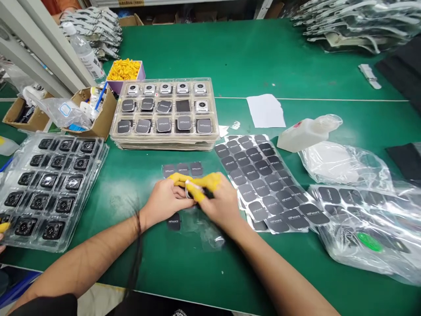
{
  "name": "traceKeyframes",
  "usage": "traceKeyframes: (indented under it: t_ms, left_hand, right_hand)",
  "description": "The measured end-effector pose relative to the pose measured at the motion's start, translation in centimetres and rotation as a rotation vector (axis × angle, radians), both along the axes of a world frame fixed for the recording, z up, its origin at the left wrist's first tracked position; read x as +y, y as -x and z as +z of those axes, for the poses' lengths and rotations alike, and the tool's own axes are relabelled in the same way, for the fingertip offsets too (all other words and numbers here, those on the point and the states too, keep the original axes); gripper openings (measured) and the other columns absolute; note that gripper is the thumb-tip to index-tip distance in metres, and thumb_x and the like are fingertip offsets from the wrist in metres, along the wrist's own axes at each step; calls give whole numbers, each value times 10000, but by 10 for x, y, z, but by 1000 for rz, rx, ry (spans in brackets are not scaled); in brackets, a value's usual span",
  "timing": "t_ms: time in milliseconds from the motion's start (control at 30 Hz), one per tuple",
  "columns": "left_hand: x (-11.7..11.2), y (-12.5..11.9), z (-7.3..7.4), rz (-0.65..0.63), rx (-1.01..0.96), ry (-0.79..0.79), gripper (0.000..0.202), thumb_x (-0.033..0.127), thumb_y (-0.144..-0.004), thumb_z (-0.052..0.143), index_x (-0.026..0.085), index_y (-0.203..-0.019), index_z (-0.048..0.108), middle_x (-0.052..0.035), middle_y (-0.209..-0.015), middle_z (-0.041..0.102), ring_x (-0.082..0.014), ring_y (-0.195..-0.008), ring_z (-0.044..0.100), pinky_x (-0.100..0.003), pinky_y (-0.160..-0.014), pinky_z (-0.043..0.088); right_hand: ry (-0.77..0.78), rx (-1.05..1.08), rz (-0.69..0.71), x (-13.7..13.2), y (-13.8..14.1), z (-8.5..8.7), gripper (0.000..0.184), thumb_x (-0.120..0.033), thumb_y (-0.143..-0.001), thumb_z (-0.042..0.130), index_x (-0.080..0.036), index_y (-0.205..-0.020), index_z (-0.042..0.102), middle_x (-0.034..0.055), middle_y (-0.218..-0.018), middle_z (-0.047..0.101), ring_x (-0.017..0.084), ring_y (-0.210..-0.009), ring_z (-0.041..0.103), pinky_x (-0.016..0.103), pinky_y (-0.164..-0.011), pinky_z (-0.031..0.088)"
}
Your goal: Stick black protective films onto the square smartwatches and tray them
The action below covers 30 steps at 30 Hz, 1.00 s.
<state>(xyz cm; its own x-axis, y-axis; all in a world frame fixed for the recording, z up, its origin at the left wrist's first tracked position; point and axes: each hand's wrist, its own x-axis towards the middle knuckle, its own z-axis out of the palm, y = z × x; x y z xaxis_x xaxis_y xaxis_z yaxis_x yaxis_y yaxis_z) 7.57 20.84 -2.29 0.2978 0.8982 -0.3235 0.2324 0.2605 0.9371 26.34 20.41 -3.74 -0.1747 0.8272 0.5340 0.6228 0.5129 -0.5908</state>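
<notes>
Above the green table, both of my hands meet around a small silver-edged watch case, mostly hidden by fingers. My left hand grips it from the left, closed. Over its top and right side press the closed, slightly blurred fingers of my right hand. Yellow finger cots cover several fingertips on both hands. Beneath and around my hands lies a clear sheet with dark square stickers; one more sticker shows below my left hand.
A clear tray of watch cases and dark squares stands behind. Sticker sheets and a plastic bottle are at right. At left are stacked trays of black watch cases, a cardboard box, and another person's yellow-tipped finger.
</notes>
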Motion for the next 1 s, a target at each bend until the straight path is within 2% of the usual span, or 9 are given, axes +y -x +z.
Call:
traceKeyframes:
  t_ms: [133, 233, 300, 400, 467, 667, 767, 867, 1000]
  left_hand:
    - [1, -3, 0, 82, -13, 70, 538, 303, -640, 894, 160, -1096, 647, -37, -726, 748, -194, -691, 721, -266, -620, 529]
    - [4, -3, 3, 141, -107, 94, 582, 274, -615, 913, 165, -1099, 608, -41, -820, 743, -172, -723, 711, -277, -670, 544]
    - [7, -2, 6, 213, -219, 106, 589, 237, -595, 921, 162, -1076, 589, -44, -912, 728, -147, -758, 700, -281, -720, 552]
    - [11, 1, 12, 305, -338, 141, 553, 198, -596, 918, 152, -1037, 586, -36, -944, 700, -122, -800, 680, -284, -789, 545]
    - [14, 3, 15, 276, -379, 160, 552, 180, -592, 921, 153, -1035, 594, -33, -953, 694, -123, -822, 679, -293, -814, 543]
    - [22, 2, 8, 31, -453, 233, 623, 151, -543, 948, 165, -1063, 605, -41, -960, 700, -143, -861, 685, -319, -839, 549]
    - [24, 1, -1, 42, -479, 244, 620, 139, -536, 946, 161, -1056, 609, -45, -980, 697, -135, -871, 682, -324, -865, 542]
    - [24, 3, -4, 82, -505, 219, 606, 146, -525, 950, 165, -1030, 614, -36, -973, 696, -127, -862, 680, -321, -880, 533]
    - [22, 3, -3, 80, -499, 199, 603, 156, -527, 950, 170, -1026, 611, -18, -919, 689, -118, -821, 672, -307, -855, 526]
  right_hand:
    - [2, -107, -196, 7, -21, 2, 124, -307, -939, 638, -234, -904, 732, 36, -795, 718, 201, -721, 606, 384, -707, 473]
    - [-48, -272, -284, -12, -22, 13, 209, -331, -905, 691, -217, -1080, 703, 117, -1012, 712, 304, -964, 638, 499, -844, 463]
    - [-39, -278, -215, -32, -9, 17, 314, -299, -898, 701, -217, -1196, 646, 148, -1123, 682, 337, -1076, 621, 531, -882, 473]
    - [42, -173, 144, -54, 14, 11, 355, -258, -918, 677, -238, -1261, 585, 104, -1152, 697, 289, -1108, 633, 479, -890, 533]
    - [75, -143, 256, -59, 24, 2, 383, -287, -920, 690, -247, -1281, 569, 74, -1160, 716, 281, -1151, 625, 485, -926, 534]
    - [97, -178, 171, -55, 29, -5, 326, -255, -925, 682, -247, -1240, 597, 70, -1070, 746, 276, -999, 658, 457, -818, 517]
    - [43, -139, 180, -50, 30, -2, 253, -141, -913, 655, -247, -1141, 633, 39, -924, 739, 238, -882, 646, 403, -758, 489]
    - [-44, -91, 212, -46, 30, 2, 326, -23, -875, 603, -255, -1099, 651, 10, -807, 707, 208, -788, 614, 375, -712, 448]
    - [-166, -44, 261, -45, 27, 11, 437, 29, -835, 614, -287, -1133, 661, -2, -865, 748, 212, -832, 626, 428, -801, 459]
